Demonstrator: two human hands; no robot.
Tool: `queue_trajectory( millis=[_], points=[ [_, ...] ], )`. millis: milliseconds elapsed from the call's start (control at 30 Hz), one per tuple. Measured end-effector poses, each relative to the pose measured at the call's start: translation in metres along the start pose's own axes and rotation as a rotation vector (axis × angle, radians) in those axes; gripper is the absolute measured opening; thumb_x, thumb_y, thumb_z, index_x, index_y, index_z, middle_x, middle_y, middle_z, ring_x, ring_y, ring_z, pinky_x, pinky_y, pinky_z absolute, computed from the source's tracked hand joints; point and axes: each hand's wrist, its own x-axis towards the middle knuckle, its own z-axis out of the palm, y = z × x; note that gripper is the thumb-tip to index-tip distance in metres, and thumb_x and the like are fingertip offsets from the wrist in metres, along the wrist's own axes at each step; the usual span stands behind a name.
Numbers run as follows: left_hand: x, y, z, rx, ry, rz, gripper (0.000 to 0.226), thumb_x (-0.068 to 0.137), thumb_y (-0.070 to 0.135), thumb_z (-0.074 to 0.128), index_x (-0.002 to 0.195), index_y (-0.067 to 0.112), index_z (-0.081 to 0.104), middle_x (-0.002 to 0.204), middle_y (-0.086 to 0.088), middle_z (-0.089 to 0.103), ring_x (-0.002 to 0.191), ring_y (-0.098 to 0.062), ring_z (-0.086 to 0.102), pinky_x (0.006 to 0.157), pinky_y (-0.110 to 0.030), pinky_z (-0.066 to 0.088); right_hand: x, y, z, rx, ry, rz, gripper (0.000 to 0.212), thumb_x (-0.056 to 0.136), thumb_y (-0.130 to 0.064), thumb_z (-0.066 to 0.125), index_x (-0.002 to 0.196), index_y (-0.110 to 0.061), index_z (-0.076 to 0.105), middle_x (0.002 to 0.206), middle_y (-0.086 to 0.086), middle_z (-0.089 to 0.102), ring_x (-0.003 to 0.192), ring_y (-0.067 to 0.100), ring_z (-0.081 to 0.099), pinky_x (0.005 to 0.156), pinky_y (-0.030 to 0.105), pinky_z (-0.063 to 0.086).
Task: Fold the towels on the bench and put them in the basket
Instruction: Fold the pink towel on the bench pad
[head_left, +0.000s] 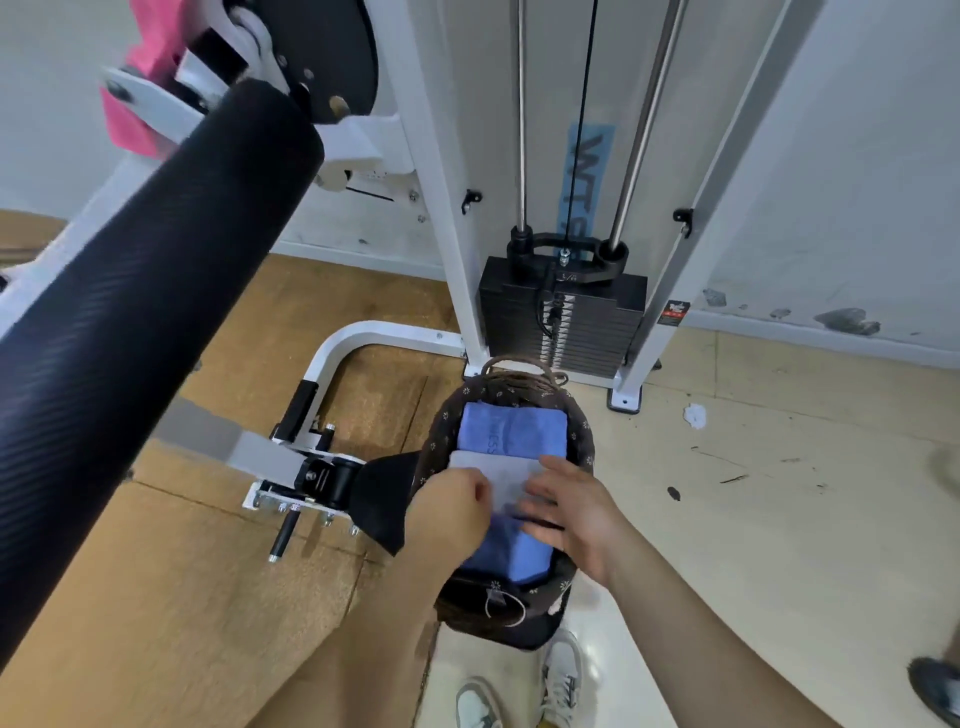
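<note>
Head view. White painted steel frame (441, 182) of a cable machine rises at rear, with two polished guide rods.

Black cylindrical roller pad (156, 291), finely ribbed foam, runs diagonally across the left half.

Black weight stack (566, 322), flat rectangular plates, sits at the frame's foot.

Floor: cork-brown matting on the left, glossy pale tile on the right.

Basket (586, 434), oval with dark brown cloth lining printed with small pale flowers and a twine loop handle, stands on the floor just before the weight stack.

Inside the basket lie two folded blue towels, the far one (511, 426) a soft terry rectangle with lettering, the near one (511, 556) partly under the hands. A pale grey folded towel (496, 470) lies across them, at the middle of the basket.

Left hand (457, 509): fingers curled down, gripping the grey towel's left edge.

Right hand (576, 509): fingers straight and close together, laid flat on the grey towel, thumb raised apart.
</note>
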Motion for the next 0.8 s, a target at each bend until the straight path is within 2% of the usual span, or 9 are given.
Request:
queue_trajectory(
  millis=[100,200,267,333,400,500,633,733,800],
  points=[
    [-0.033,0.015,-0.047,-0.336,0.211,0.008,0.017,0.094,0.019,0.055,0.096,0.021,0.072,0.084,0.009,0.069,0.081,-0.011,0.063,0.077,-0.03,0.052,-0.051,-0.031,-0.006,-0.417,-0.001,-0.311,0.031,0.092,-0.003,0.054,0.121,-0.013,0.06,0.098,0.008,0.068,0.084,0.018,0.063,0.072,0.023,0.049],
    [-0.074,0.034,-0.099,-0.527,0.261,0.136,0.02,0.095,0.014,0.055,0.096,0.029,0.069,0.087,0.014,0.068,0.083,-0.001,0.062,0.067,-0.01,0.046,-0.11,-0.063,-0.009,-0.551,0.063,-0.553,0.024,0.092,-0.006,0.055,0.11,-0.019,0.065,0.092,0.006,0.072,0.078,0.016,0.067,0.061,0.011,0.045],
    [-0.101,0.048,-0.131,-0.541,0.286,0.233,0.025,0.096,0.014,0.052,0.094,0.033,0.068,0.09,0.018,0.066,0.083,0.001,0.06,0.061,-0.001,0.042,-0.149,-0.083,-0.009,-0.617,0.124,-0.705,0.023,0.092,-0.013,0.057,0.101,-0.032,0.066,0.09,-0.003,0.071,0.083,0.014,0.068,0.068,0.016,0.047],
    [-0.125,0.063,-0.163,-0.528,0.338,0.329,0.027,0.096,0.015,0.051,0.093,0.036,0.067,0.089,0.021,0.065,0.08,0.006,0.059,0.062,-0.001,0.041,-0.188,-0.103,-0.007,-0.677,0.165,-0.834,0.022,0.093,-0.017,0.058,0.096,-0.038,0.064,0.09,-0.009,0.069,0.088,0.009,0.066,0.079,0.021,0.049],
    [-0.143,0.079,-0.191,-0.533,0.39,0.428,0.029,0.096,0.015,0.052,0.092,0.038,0.068,0.085,0.018,0.068,0.075,0.005,0.059,0.06,-0.008,0.044,-0.224,-0.123,-0.007,-0.76,0.221,-0.954,0.021,0.094,-0.017,0.057,0.101,-0.035,0.065,0.095,-0.013,0.068,0.091,-0.001,0.063,0.083,0.017,0.047],
    [-0.164,0.105,-0.227,-0.496,0.431,0.56,0.028,0.096,0.018,0.051,0.091,0.041,0.067,0.07,0.01,0.066,0.054,-0.002,0.053,0.052,-0.015,0.039,-0.268,-0.152,-0.005,-0.87,0.322,-1.132,0.027,0.094,-0.016,0.054,0.117,-0.026,0.065,0.107,-0.015,0.066,0.09,-0.008,0.058,0.082,0.009,0.044],
    [-0.177,0.139,-0.269,-0.379,0.515,0.668,0.024,0.096,0.018,0.052,0.094,0.036,0.068,0.067,0.013,0.063,0.058,0.0,0.053,0.054,-0.014,0.04,-0.307,-0.194,-0.007,-0.942,0.405,-1.294,0.035,0.095,-0.018,0.053,0.129,-0.026,0.058,0.115,-0.021,0.053,0.104,-0.002,0.054,0.096,0.016,0.04],
    [-0.172,0.168,-0.296,-0.296,0.586,0.723,0.025,0.097,0.016,0.051,0.1,0.034,0.068,0.079,0.022,0.061,0.071,0.011,0.054,0.061,-0.007,0.039,-0.315,-0.232,-0.014,-0.966,0.415,-1.404,0.038,0.095,-0.019,0.053,0.132,-0.028,0.055,0.122,-0.02,0.051,0.114,-0.002,0.05,0.102,0.021,0.041],
    [-0.162,0.191,-0.313,-0.326,0.598,0.742,0.025,0.097,0.015,0.05,0.099,0.032,0.068,0.066,0.019,0.058,0.057,0.006,0.052,0.054,-0.009,0.037,-0.313,-0.262,-0.021,-0.978,0.417,-1.463,0.041,0.094,-0.02,0.054,0.134,-0.03,0.052,0.129,-0.017,0.052,0.116,-0.001,0.048,0.101,0.025,0.043]
  ],
)
